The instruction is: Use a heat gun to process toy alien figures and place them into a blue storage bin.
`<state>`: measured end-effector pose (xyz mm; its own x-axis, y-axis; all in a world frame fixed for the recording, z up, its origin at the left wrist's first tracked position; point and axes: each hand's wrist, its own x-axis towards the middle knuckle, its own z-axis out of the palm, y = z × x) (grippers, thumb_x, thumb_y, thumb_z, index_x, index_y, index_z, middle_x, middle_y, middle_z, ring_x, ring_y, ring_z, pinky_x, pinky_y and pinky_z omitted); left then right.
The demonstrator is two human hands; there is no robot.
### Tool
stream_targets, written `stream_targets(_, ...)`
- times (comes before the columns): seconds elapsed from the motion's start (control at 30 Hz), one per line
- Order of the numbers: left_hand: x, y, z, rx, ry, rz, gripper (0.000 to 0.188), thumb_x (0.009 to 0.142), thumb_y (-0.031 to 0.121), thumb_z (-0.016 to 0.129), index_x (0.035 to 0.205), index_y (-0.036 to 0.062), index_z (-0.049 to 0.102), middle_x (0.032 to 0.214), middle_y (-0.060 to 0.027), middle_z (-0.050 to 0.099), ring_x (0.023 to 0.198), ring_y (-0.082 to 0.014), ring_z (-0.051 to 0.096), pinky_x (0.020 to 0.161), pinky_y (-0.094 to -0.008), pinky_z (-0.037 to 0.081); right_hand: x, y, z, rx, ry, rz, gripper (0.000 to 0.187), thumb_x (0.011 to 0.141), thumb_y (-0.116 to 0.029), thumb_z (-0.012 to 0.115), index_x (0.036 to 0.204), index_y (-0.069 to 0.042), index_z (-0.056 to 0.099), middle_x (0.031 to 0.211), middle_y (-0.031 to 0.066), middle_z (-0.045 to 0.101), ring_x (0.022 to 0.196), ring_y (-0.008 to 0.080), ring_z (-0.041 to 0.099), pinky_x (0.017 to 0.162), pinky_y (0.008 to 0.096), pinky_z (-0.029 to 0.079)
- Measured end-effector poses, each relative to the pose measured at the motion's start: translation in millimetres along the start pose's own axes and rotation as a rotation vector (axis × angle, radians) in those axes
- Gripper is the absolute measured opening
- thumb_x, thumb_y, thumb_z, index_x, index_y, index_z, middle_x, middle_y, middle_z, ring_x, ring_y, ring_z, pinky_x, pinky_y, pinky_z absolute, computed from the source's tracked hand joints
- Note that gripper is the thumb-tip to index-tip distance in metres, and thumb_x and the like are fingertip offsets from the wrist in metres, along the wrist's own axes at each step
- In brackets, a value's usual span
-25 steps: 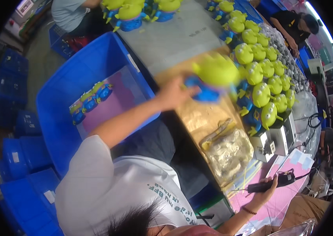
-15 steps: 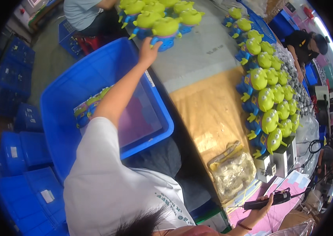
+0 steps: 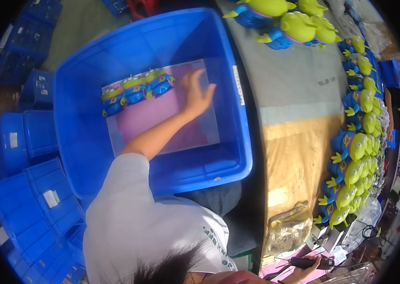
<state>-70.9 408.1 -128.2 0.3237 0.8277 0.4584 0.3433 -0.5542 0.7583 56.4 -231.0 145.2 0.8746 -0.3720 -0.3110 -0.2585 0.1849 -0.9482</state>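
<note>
My left hand (image 3: 195, 96) is inside a large blue plastic bin (image 3: 237, 156), thumb and fingers spread, with nothing in it. Beside its fingers, three green-headed alien toy figures in blue suits lie in a row: one nearest the hand (image 3: 159, 84), one in the middle (image 3: 134, 91) and one at the far left (image 3: 112, 101). They rest on a pink and whitish sheet (image 3: 138, 118) on the bin's floor. At the lower right, my right hand (image 3: 307, 270) is closed around a black corded electric screwdriver (image 3: 311, 262) with a thin metal tip.
A workbench (image 3: 299, 151) runs along the bin's right side. Rows of alien figures (image 3: 358, 146) line its far edge, and more (image 3: 299, 26) stand at the top. A clear plastic bag (image 3: 287, 232) lies near me. Blue crates (image 3: 25, 203) fill the left; a person (image 3: 396, 106) is at right.
My left hand has let go of a figure on the bench and moved down into the bin, fingers now spread. The view has shifted left. My right hand still holds the screwdriver.
</note>
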Motion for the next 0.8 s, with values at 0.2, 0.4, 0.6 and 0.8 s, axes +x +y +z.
stream_targets(0.2,-14.8,-185.2,-14.4,0.577,0.056,-1.215,0.097,0.071,0.041,0.077,0.141,0.0108,0.017,0.132,-0.0270,0.037,0.125,-0.0430,0.035,0.098,-0.0526,0.038,2.3,3.7,41.2,-0.089,0.024,-0.013,0.017,0.087,-0.015,0.064,0.098,-0.006,0.055,0.077,0.0029,0.052,0.065,0.0112,0.049,0.063,0.0251,0.046)
stream_targets(0.4,-4.0,-223.6,0.1,0.461,0.029,-1.278,0.122,0.067,0.042,0.080,0.145,0.0061,-0.007,0.138,-0.0333,0.027,0.117,-0.0479,0.045,0.099,-0.0479,0.041,-3.3,10.2,65.3,-0.105,0.021,-0.015,0.016,0.087,-0.014,0.063,0.096,-0.006,0.054,0.077,0.0029,0.050,0.067,0.0118,0.048,0.066,0.0266,0.045)
stream_targets(0.6,-24.1,-202.0,-16.2,-0.067,-0.021,-1.220,0.124,0.062,0.033,0.086,0.145,0.0067,-0.002,0.133,-0.0244,0.041,0.114,-0.0332,0.052,0.094,-0.0447,0.046,-2.8,10.9,69.7,-0.091,-0.029,-0.013,0.014,0.086,-0.013,0.061,0.095,-0.006,0.052,0.078,0.0029,0.049,0.068,0.0124,0.047,0.068,0.0280,0.043)
stream_targets(0.8,-35.2,-41.3,-96.2,-1.789,-0.466,-1.494,0.083,0.073,0.037,0.078,0.136,0.0039,0.036,0.130,-0.0181,0.048,0.120,-0.0338,0.049,0.089,-0.0431,0.050,-4.7,14.1,52.4,-0.027,-0.092,-0.027,0.013,0.086,-0.012,0.060,0.093,-0.006,0.051,0.078,0.0029,0.047,0.069,0.0130,0.045,0.071,0.0295,0.042)
